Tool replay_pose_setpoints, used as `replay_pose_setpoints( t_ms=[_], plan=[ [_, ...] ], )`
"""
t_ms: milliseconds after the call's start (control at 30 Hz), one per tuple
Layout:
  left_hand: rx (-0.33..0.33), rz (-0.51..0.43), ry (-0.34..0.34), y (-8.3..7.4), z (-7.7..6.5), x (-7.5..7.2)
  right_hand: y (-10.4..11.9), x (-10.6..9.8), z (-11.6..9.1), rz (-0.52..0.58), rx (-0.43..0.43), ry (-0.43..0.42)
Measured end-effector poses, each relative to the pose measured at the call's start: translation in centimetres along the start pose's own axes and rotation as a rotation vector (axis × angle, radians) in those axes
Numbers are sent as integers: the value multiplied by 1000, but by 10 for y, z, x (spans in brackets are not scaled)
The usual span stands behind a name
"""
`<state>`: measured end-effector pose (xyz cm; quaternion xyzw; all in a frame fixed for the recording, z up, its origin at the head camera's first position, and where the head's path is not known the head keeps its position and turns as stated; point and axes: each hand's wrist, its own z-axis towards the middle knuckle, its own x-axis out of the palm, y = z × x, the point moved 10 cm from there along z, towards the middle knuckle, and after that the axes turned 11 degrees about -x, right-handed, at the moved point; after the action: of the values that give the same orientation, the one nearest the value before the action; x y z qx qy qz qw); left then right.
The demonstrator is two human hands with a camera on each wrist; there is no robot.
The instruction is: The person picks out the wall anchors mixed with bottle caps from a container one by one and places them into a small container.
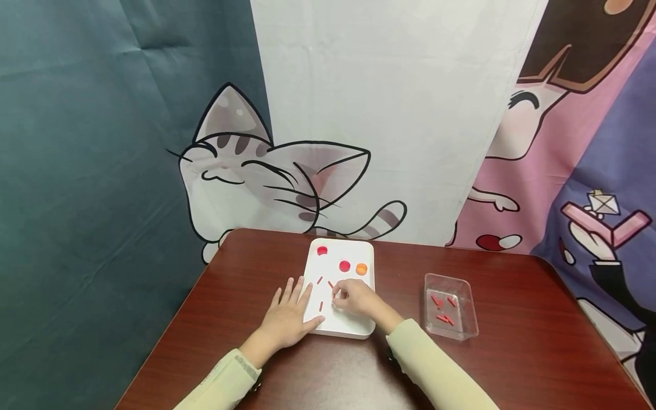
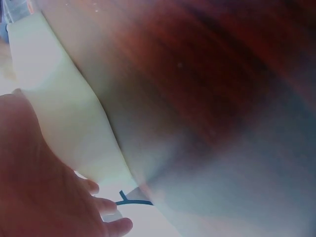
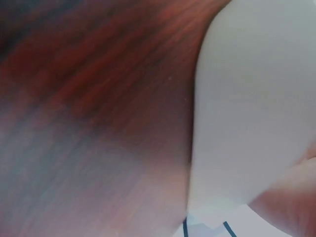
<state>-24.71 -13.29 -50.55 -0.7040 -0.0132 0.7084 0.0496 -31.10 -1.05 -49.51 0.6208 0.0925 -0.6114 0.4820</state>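
Observation:
A white tray point(image 1: 353, 329) lies on the table in the head view. My left hand point(image 1: 286, 319) rests spread with straight fingers at its left edge, the thumb reaching over the near-left corner. My right hand point(image 1: 356, 297) is over the tray's right half, thumb and fingertips pinching a small red stick that is mostly hidden by the fingers. Three loose red sticks lie nearby: one upright in view point(image 1: 321, 306), one slanted stick point(image 1: 320, 279), and another stick point(image 1: 330, 284) by the right fingertips. The left wrist view shows the left hand point(image 2: 44, 173) beside the tray's white side.
Toward the tray's far end are a red round piece point(image 1: 322, 250), a second red round piece point(image 1: 344, 266) and an orange round piece point(image 1: 361, 269). A clear plastic box point(image 1: 467, 327) with several red sticks stands right of the tray. A printed curtain point(image 1: 410, 114) hangs behind the table point(image 1: 400, 262).

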Motion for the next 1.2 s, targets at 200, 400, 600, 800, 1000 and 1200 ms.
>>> replay_pose_setpoints(
  t_ms=[200, 400, 600, 800, 1000, 1200],
  plan=[
    [-4, -2, 2, 1, 3, 2, 8, -30, -14, 47, -12, -95],
    [-23, -12, 14, 3, 4, 1, 9, -66, -27, 63, 11, -198],
    [-19, -15, 12, 2, 3, 1, 1, -82, -41, 102, 49, -225],
    [-1, -33, -5, 1, 2, -2, -8, -94, -59, 129, 96, -251],
    [9, -39, -15, 1, 1, -3, -12, -106, -76, 132, 101, -280],
    [11, -45, -11, 1, 0, 0, -20, -119, -96, 102, 104, -317]
  ],
)
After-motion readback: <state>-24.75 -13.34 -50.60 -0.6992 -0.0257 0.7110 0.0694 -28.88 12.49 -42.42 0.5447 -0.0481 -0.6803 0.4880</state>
